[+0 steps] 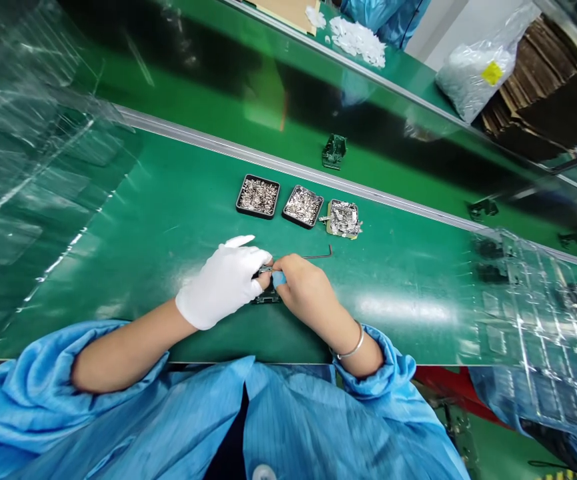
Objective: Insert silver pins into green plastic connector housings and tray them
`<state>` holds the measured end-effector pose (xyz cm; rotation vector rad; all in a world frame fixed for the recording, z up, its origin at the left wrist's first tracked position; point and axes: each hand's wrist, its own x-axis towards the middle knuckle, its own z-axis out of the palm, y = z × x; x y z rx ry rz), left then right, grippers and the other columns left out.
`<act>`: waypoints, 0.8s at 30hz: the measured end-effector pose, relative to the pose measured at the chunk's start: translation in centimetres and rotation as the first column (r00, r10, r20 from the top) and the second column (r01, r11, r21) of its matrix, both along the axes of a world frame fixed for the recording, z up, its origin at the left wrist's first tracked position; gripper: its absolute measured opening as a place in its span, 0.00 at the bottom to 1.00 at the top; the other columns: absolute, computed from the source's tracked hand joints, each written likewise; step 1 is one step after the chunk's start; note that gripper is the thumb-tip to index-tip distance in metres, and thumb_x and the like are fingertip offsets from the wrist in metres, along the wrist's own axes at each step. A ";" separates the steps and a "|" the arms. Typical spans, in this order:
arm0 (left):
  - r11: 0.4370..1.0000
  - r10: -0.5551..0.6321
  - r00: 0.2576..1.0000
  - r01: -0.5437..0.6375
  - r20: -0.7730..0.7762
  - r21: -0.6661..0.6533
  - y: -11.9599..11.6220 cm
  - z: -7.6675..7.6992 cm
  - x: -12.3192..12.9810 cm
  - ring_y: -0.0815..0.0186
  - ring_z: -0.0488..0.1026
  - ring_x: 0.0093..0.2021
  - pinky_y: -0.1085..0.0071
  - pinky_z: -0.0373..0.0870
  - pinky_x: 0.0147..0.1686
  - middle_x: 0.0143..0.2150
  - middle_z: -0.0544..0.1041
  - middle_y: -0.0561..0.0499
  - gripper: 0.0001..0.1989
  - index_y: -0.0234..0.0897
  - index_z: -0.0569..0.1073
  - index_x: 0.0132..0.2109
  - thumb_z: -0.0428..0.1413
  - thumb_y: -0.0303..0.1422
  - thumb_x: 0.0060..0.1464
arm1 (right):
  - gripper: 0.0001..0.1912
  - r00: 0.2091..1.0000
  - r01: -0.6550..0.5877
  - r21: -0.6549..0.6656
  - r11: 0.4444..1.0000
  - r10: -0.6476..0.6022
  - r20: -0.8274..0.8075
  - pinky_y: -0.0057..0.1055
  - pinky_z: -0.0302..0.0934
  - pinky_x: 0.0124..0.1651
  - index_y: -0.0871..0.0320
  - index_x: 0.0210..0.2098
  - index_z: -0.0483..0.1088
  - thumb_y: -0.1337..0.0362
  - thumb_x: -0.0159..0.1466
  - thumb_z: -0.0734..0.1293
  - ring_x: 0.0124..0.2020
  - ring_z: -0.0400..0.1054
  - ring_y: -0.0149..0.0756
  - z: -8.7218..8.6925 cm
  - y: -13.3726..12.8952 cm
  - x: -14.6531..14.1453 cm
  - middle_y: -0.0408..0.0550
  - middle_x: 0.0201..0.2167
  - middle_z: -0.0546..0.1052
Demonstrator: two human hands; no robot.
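My left hand [228, 283], in a white glove with bare fingertips, is closed on a small dark part [263, 270] with a metallic edge. Pinched against the same part is my right hand [305, 287], bare, with a bracelet at the wrist. Something light blue [279, 277] covers or sits at its fingertips; whatever those fingers grip is too small and hidden to name. Below the fingers, a dark plastic housing [267, 297] shows in part near the green tabletop. A thin L-shaped hex key [330, 251] lies just beyond my right hand.
Two black trays of small metal pieces [258, 197] [303, 205] and a yellowish tray of metal strips [344, 219] stand ahead. Behind them, a dark housing [335, 151] rests past the metal rail [208, 143]. Clear plastic trays [533, 320] flank the right; more clear plastic [28, 160] is left.
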<state>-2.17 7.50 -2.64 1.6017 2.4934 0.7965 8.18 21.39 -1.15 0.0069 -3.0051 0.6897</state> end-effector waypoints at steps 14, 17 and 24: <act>0.998 -0.005 0.979 -0.007 0.202 0.057 -0.8 -0.7 -0.3 0.49 0.67 0.57 0.55 0.66 0.58 0.57 0.68 0.38 0.29 0.32 0.64 0.56 0.60 0.39 0.49 | 0.09 0.955 0.295 -0.200 0.934 -0.294 0.038 0.29 0.58 0.34 0.57 0.35 0.69 0.72 0.60 0.59 0.27 0.66 0.35 -2.1 5.1 -0.7 0.44 0.26 0.73; 0.999 0.030 0.981 -0.023 0.194 -0.037 -0.7 -0.7 0.1 0.51 0.69 0.55 0.56 0.68 0.55 0.54 0.71 0.39 0.24 0.32 0.65 0.54 0.57 0.31 0.49 | 0.11 0.978 0.202 -0.146 0.968 -0.207 -0.014 0.33 0.61 0.43 0.57 0.39 0.70 0.71 0.62 0.59 0.38 0.68 0.38 -2.5 6.3 -0.6 0.49 0.36 0.76; 0.992 0.077 0.943 -0.042 0.324 -0.115 -1.7 -0.6 -1.1 0.53 0.66 0.60 0.58 0.65 0.58 0.61 0.66 0.41 0.33 0.34 0.58 0.62 0.56 0.31 0.48 | 0.16 0.994 0.102 0.031 0.994 -0.103 0.036 0.40 0.61 0.45 0.61 0.37 0.69 0.79 0.55 0.56 0.40 0.64 0.44 -3.5 7.5 -0.1 0.56 0.37 0.72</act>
